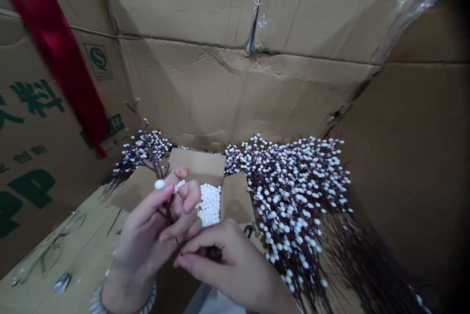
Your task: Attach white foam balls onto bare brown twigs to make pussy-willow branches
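Both hands worked close together. The left hand point(147, 235), circled by a pale beaded bracelet point(110, 304), gripped a thin dark-brown twig point(167, 206) dotted with round white buds, while the right hand point(227, 265) pinched the twig's lower end. Just beyond the hands sat a small open cardboard box point(196, 162) filled with white foam balls point(210, 204); to the right of the hands lay a heap of dark white-budded stems point(290, 196).
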The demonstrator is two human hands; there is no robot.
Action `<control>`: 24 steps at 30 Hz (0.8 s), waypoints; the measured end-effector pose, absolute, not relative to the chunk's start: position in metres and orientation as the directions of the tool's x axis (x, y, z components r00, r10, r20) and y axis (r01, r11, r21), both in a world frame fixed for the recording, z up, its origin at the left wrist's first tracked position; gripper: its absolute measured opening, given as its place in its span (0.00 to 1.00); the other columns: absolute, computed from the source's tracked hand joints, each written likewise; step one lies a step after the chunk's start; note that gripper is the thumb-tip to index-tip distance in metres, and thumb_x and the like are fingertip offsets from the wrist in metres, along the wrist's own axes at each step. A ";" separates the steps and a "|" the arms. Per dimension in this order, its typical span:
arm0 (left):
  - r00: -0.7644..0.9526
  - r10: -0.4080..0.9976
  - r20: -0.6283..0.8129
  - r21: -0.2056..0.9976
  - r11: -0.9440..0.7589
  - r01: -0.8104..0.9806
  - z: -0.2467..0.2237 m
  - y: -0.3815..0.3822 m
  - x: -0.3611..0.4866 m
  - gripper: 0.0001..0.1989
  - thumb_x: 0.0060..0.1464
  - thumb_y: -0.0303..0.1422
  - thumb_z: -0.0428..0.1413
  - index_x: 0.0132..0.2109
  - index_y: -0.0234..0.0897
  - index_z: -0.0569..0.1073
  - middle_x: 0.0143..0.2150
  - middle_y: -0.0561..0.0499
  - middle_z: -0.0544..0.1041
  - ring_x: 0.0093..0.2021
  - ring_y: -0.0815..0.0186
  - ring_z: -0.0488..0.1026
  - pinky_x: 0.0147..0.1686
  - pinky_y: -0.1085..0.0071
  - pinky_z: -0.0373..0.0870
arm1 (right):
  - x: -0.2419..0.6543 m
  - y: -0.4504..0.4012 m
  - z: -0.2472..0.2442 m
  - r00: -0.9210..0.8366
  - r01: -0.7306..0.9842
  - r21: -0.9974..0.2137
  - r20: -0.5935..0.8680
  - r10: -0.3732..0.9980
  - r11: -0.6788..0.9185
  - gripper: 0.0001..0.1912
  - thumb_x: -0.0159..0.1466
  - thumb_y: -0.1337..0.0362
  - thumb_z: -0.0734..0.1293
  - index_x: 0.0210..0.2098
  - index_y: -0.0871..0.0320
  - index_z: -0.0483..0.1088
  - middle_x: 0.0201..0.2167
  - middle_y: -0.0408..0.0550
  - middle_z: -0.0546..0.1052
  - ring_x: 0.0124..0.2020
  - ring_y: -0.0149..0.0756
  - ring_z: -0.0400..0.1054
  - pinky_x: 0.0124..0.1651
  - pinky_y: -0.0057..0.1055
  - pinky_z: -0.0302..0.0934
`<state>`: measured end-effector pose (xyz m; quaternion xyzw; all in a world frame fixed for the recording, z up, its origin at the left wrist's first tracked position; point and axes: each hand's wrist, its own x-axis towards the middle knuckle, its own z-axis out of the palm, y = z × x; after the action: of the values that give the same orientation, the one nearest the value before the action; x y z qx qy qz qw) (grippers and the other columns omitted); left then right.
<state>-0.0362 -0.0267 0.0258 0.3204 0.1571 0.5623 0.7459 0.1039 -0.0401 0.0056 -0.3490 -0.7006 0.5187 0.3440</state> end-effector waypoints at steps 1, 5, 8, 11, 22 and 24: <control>0.300 0.948 0.109 0.672 0.152 -0.724 0.025 -0.026 -0.035 0.05 0.57 0.35 0.55 0.39 0.42 0.74 0.25 0.59 0.70 0.14 0.81 0.45 0.16 0.81 0.56 | 0.102 -0.041 0.005 -0.522 0.133 -0.965 0.126 0.844 0.227 0.09 0.59 0.68 0.67 0.24 0.58 0.77 0.17 0.36 0.64 0.20 0.25 0.53 0.22 0.24 0.48; 0.116 0.993 0.029 0.771 0.051 -0.635 0.025 -0.023 -0.027 0.09 0.56 0.38 0.58 0.43 0.41 0.75 0.36 0.53 0.77 0.20 0.76 0.68 0.19 0.81 0.65 | 0.098 -0.043 0.005 -0.467 0.145 -0.964 0.130 0.875 0.221 0.09 0.56 0.70 0.67 0.21 0.59 0.75 0.16 0.36 0.63 0.19 0.25 0.53 0.22 0.22 0.48; -0.192 0.979 0.065 0.838 -0.158 -0.522 0.025 -0.020 -0.020 0.13 0.53 0.36 0.63 0.45 0.39 0.75 0.43 0.51 0.77 0.23 0.77 0.70 0.22 0.82 0.68 | 0.096 -0.041 0.004 -0.418 0.193 -0.952 0.141 0.898 0.239 0.09 0.56 0.71 0.66 0.20 0.59 0.73 0.16 0.35 0.63 0.19 0.24 0.53 0.21 0.22 0.47; -0.391 0.914 0.109 0.858 -0.285 -0.427 0.026 -0.018 -0.015 0.13 0.51 0.35 0.64 0.44 0.37 0.77 0.42 0.52 0.77 0.22 0.79 0.68 0.21 0.84 0.66 | 0.094 -0.039 0.003 -0.377 0.256 -0.925 0.171 0.910 0.279 0.09 0.56 0.72 0.65 0.20 0.59 0.71 0.16 0.35 0.63 0.19 0.24 0.53 0.22 0.23 0.47; -0.462 0.882 0.091 0.813 -0.334 -0.477 0.029 -0.022 -0.018 0.04 0.58 0.33 0.58 0.35 0.38 0.74 0.28 0.55 0.76 0.17 0.78 0.59 0.13 0.83 0.57 | 0.081 -0.042 -0.003 -0.384 0.364 -0.860 0.212 0.899 0.358 0.09 0.56 0.71 0.64 0.20 0.57 0.65 0.18 0.38 0.66 0.20 0.26 0.57 0.25 0.25 0.47; -0.464 0.881 0.086 0.790 -0.344 -0.507 0.028 -0.021 -0.021 0.05 0.56 0.32 0.59 0.32 0.37 0.74 0.29 0.55 0.75 0.17 0.79 0.58 0.14 0.84 0.58 | 0.086 -0.042 -0.001 -0.418 0.332 -0.880 0.186 0.889 0.341 0.08 0.57 0.71 0.64 0.22 0.57 0.67 0.18 0.38 0.67 0.21 0.26 0.58 0.26 0.24 0.48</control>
<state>-0.0209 -0.0207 0.0282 0.2612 0.3585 0.7770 0.4467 0.0856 -0.0418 -0.0012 -0.4120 -0.7411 0.4000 0.3480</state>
